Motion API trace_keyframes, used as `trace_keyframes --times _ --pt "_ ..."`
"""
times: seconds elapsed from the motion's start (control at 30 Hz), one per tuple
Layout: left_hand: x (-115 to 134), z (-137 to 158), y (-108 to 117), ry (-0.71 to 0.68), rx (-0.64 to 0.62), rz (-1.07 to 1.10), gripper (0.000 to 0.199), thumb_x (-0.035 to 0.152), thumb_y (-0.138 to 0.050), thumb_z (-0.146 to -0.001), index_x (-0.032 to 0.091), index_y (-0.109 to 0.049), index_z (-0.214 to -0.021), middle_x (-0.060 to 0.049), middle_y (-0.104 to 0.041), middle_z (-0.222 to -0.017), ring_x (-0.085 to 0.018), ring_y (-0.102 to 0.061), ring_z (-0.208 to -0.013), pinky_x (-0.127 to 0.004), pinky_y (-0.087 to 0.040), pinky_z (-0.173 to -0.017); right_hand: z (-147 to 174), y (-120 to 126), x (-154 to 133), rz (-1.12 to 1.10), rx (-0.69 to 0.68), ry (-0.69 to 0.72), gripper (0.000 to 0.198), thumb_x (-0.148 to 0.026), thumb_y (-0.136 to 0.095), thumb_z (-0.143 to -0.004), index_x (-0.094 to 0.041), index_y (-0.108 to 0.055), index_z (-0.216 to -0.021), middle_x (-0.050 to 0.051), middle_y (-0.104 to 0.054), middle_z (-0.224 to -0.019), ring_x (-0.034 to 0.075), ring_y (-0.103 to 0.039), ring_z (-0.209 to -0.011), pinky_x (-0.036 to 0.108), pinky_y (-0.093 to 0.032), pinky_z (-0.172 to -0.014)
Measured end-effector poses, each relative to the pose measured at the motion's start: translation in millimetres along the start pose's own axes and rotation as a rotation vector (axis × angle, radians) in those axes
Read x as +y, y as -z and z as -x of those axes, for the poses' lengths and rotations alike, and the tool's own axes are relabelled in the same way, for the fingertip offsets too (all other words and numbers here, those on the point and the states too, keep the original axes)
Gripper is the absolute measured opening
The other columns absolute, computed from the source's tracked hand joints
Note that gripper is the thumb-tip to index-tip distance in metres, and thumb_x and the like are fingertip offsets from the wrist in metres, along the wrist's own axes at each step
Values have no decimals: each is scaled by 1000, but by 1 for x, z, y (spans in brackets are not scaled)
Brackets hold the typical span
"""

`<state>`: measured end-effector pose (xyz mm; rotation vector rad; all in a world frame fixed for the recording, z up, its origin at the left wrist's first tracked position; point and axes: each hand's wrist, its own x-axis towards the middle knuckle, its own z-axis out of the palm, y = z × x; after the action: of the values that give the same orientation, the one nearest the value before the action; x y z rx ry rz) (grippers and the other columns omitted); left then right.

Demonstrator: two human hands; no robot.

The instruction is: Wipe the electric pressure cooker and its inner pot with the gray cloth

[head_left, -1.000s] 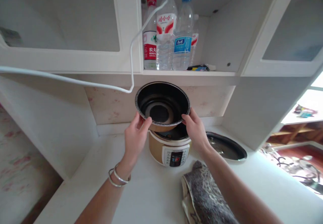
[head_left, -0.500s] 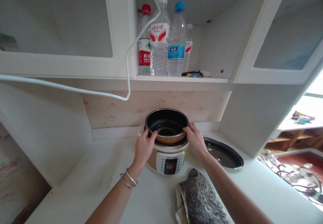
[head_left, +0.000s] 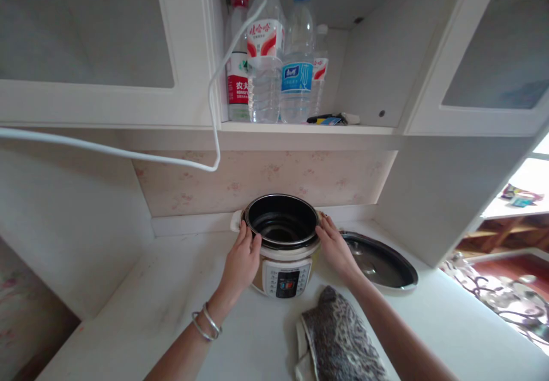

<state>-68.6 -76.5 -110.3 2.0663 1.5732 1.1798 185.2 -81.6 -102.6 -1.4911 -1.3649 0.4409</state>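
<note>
A dark inner pot (head_left: 282,227) sits down inside the white and tan electric cooker (head_left: 268,278), its rim close to the cooker's top edge. My left hand (head_left: 242,258) rests against the left side of the rim, fingers stretched out and thumb apart. On the opposite side, my right hand (head_left: 337,246) touches the rim with its fingers extended. Neither hand is wrapped round anything. To the right of the cooker lies its dark lid (head_left: 384,264), flat on the counter. A patterned grey-brown cloth (head_left: 343,335) lies in front, beside my right forearm.
Overhead, an open cabinet shelf (head_left: 369,129) carries several plastic bottles (head_left: 297,75) and small items (head_left: 332,119). A white cable (head_left: 128,153) hangs across the front of the cabinet. The white counter (head_left: 171,289) runs under everything, with a side panel (head_left: 433,198) at the right.
The inner pot has dropped from a raised, tilted position into the cooker. Both hands have loosened from its rim, their fingers straightening along the sides. The view has shifted slightly.
</note>
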Motion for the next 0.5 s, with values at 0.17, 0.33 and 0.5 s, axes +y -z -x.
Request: trace_keyframes --times 0.17,0.33,0.5 --pt "-39 -16 15 -88 150 -5 39 30 -35 -96 18 -59 -125 -9 -53 -139 -20 -47 -130 -40 -34 -114 57 26 35 -324 146 -198 51 -55 -59 -78 -21 -65 -115 8 -68 -115 26 -63 -103 39 -50 -91" --pt "-80 -48 22 -186 57 -215 61 -1 -35 -77 10 -46 -136 -13 -43 -147 -21 -37 -138 -41 -29 -116 113 69 129 -153 80 -422 49 -59 -65 -63 -20 -72 -93 9 -72 -95 28 -65 -89 35 -54 -68" --pt "-78 -63 23 -264 -127 -442 68 -6 -38 -70 11 -42 -136 -16 -48 -141 -23 -45 -132 -39 -38 -110 111 113 207 321 211 -583 45 -64 -59 -54 -27 -70 -78 11 -68 -82 37 -66 -87 52 -50 -81"
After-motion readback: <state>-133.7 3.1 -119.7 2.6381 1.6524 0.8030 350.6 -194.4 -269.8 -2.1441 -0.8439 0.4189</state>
